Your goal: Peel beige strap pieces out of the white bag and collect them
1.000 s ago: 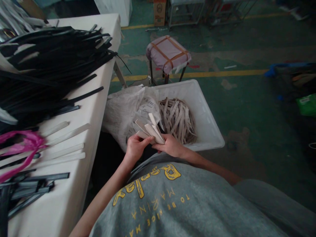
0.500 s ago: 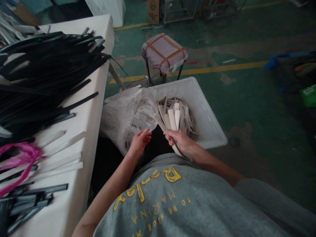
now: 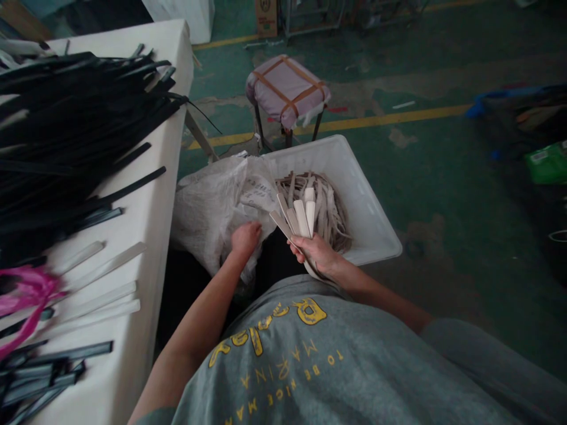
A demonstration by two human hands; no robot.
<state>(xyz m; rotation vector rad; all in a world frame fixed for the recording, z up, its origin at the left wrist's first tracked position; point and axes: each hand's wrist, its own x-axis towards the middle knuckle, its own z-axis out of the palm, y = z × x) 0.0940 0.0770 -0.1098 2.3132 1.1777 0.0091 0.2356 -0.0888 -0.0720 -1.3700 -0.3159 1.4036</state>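
Right grip [image 3: 318,252]: clamped on a fan of pale strips [image 3: 302,219], their flat ends showing just beyond the fingers.
Left grip [image 3: 246,238]: against the plastic bag [image 3: 208,195], fingers hidden; cannot tell if apart or together.
Gathered: seemingly one handful, all in the right grip.
Ungathered: a tangled heap [image 3: 330,206] in the bin [image 3: 375,227] beyond the right grip; dark strips [image 3: 66,130] on the surface [image 3: 155,203] left of the left grip.
Writing: "MARINA" and "TO BE NICE" on the shirt [image 3: 287,342] nearer than both grips; the bag's lettering is illegible.
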